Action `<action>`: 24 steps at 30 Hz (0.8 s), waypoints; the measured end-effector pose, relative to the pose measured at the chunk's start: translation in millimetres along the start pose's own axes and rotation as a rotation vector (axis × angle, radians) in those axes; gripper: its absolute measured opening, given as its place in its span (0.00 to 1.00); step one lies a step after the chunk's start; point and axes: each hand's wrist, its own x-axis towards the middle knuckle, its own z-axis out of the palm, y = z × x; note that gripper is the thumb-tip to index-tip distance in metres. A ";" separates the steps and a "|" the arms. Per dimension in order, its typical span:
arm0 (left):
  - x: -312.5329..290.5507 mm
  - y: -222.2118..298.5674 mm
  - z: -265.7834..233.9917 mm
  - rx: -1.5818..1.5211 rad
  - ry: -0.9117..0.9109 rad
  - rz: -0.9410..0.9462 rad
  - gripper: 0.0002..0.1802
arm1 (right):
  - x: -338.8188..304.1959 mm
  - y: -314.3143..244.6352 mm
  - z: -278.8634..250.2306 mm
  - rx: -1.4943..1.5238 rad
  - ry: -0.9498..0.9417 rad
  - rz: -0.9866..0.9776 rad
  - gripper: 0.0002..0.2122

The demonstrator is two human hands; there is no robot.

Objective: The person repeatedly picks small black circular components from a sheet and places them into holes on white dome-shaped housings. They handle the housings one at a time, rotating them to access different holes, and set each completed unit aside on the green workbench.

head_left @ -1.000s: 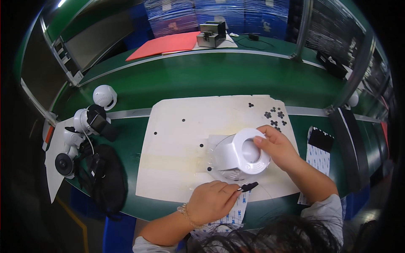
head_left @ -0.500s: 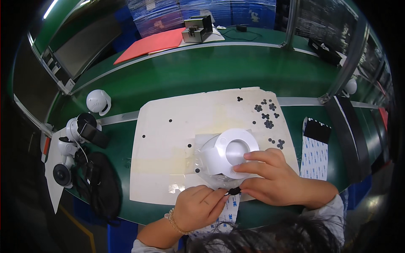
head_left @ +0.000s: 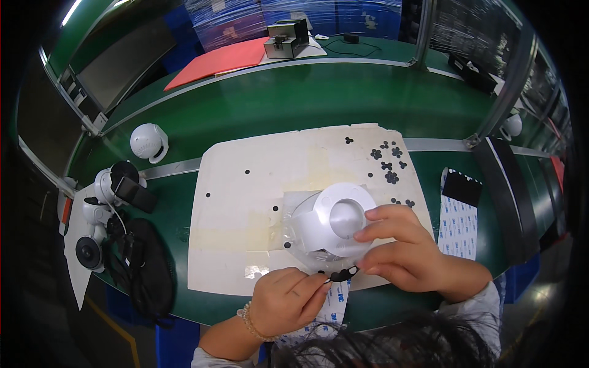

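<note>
A small cluster of black round pads [head_left: 341,275] with a pale edge is held up between my hands, near the front of the white board. My left hand [head_left: 291,302] pinches its left end between thumb and forefinger. At the cluster's right end, the thumb and forefinger of my right hand [head_left: 405,248] close on a pad, with the other fingers raised beside the white housing [head_left: 310,228]. That housing, with a round recessed opening facing up, lies on a clear plastic bag [head_left: 293,244]. Below my hands hangs a printed backing sheet [head_left: 334,306].
Loose black pads and pad clusters [head_left: 391,177] dot the white board [head_left: 236,230]. Right of it lies another backing sheet [head_left: 457,227] with a black strip [head_left: 462,188]. White cameras [head_left: 149,142], cables and a black pouch [head_left: 150,264] stand left. A metal box [head_left: 287,40] sits behind.
My right hand has shifted slightly right and up, its fingers moving off the housing's opening. The black cluster now shows more between my hands. The left hand has barely moved.
</note>
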 end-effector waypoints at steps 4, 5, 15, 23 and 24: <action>0.3 0.9 2.2 0.024 0.054 0.030 0.09 | 2.9 -6.9 4.0 -0.039 -0.151 0.017 0.16; 0.3 2.0 1.9 0.038 0.044 0.028 0.09 | 1.8 -6.1 6.8 -0.069 -0.150 -0.013 0.16; -0.9 3.0 2.5 0.074 0.038 0.056 0.10 | -0.2 -3.3 11.4 0.024 -0.050 -0.078 0.19; -0.2 5.0 0.5 0.089 0.031 0.101 0.12 | -1.0 -6.4 26.5 0.117 -0.088 -0.173 0.22; -0.7 3.7 1.3 0.079 0.026 0.102 0.12 | -1.9 -5.8 24.8 0.137 -0.100 -0.204 0.22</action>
